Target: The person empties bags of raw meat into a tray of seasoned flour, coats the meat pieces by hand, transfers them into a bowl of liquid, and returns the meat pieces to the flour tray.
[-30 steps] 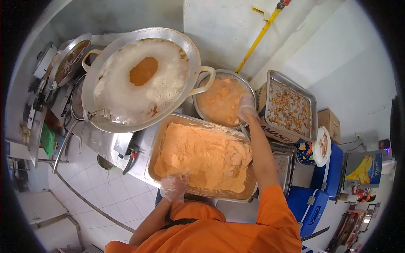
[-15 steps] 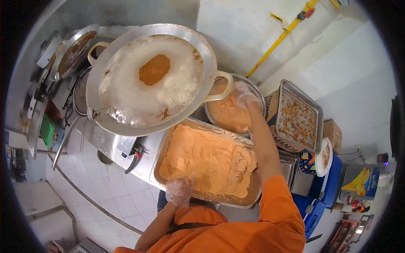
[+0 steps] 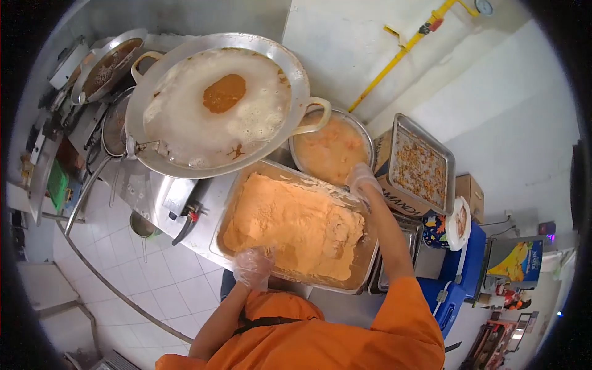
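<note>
My left hand (image 3: 253, 267), in a clear plastic glove, rests at the near left rim of a metal tray (image 3: 222, 237) of orange powder (image 3: 283, 222). Its fingers are blurred by the glove, so their grip is unclear. My right hand (image 3: 364, 180), gloved too, is at the near right edge of a round metal bowl (image 3: 330, 148) that holds pale orange liquid with pieces in it. The right fingertips are hidden, and what they hold, if anything, cannot be made out. Clumped powder (image 3: 341, 233) lies at the tray's right side.
A large wok (image 3: 216, 111) of foaming oil stands behind the tray, its handle over the bowl. To the right are a tray of crumbs (image 3: 419, 163) on a carton (image 3: 401, 196), a white-lidded tub (image 3: 457, 225) and a blue cooler (image 3: 453, 308). A strainer (image 3: 115, 126) lies left.
My right hand has moved from over the bowl's liquid to its near right edge. My left hand stays by the tray's near rim. The camera view has shifted slightly.
</note>
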Tool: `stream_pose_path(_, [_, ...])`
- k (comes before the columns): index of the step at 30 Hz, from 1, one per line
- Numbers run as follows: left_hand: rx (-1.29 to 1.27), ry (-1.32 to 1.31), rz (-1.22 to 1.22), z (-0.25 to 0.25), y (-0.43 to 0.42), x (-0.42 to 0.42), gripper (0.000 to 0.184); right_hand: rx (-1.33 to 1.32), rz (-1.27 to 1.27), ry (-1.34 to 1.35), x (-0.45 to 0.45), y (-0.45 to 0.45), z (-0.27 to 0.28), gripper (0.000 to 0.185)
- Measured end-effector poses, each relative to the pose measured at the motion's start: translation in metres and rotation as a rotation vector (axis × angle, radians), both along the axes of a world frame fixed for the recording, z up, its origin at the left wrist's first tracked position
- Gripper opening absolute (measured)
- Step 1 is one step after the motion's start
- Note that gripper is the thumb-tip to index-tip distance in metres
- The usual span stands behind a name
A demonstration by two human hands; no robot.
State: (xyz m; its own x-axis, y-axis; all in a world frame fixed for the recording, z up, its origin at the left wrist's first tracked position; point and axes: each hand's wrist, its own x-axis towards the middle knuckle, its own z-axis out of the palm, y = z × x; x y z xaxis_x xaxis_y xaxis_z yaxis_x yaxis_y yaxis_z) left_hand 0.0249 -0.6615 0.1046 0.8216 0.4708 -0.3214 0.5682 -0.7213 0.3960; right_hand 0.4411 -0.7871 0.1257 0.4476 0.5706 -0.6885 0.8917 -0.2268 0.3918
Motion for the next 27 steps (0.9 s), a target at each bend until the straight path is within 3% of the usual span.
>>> stream_pose_path(2, [0.118, -0.113, -0.045, -0.004, -0.004, -0.005, 0.041, 0.135, -0.063, 0.097, 0.028, -0.011, -0.037, 0.02])
stream_pose_path(5, [0.081, -0.202, 0.028, -0.045, -0.004, -0.016, 0.043, 0.76, -0.384, 0.645, 0.102, -0.044, -0.113, 0.019])
stream_pose_path(7, [0.05, -0.168, 0.077, -0.039, -0.006, -0.014, 0.045, 0.644, -1.026, 0.804, 0.098, -0.041, -0.105, 0.021])
stream_pose_path(9, [0.102, -0.073, 0.087, 0.004, -0.004, 0.002, 0.047, 1.21, -1.579, 0.972, 0.028, -0.049, -0.057, 0.024])
stream_pose_path(12, [0.146, -0.174, 0.044, 0.003, -0.005, -0.001, 0.051, 1.533, -1.654, 1.165, -0.006, -0.04, -0.041, 0.024])
stream_pose_path(14, [0.136, -0.162, 0.068, -0.013, -0.006, -0.004, 0.052, 1.496, -1.523, 1.179, 0.026, -0.047, -0.11, 0.024])
stream_pose_path(18, [0.149, -0.09, 0.073, -0.007, -0.005, -0.001, 0.053, 1.53, -1.819, 0.992, -0.009, -0.028, -0.08, 0.034])
stream_pose_path(20, [0.18, -0.181, 0.029, -0.054, -0.006, -0.014, 0.05, 1.536, -1.981, 0.885, -0.031, -0.026, -0.068, 0.041])
stream_pose_path(21, [0.195, -0.232, 0.005, -0.07, -0.004, -0.017, 0.049, 1.76, -1.779, 1.117, -0.03, -0.036, -0.096, 0.043])
stream_pose_path(23, [0.112, -0.159, 0.064, -0.038, -0.005, -0.005, 0.045, 2.133, -1.226, 1.543, -0.008, -0.062, -0.18, 0.048])
stream_pose_path(27, [0.155, -0.142, 0.021, -0.016, -0.002, -0.005, 0.039, 1.796, -1.626, 1.214, -0.008, -0.069, -0.127, 0.047])
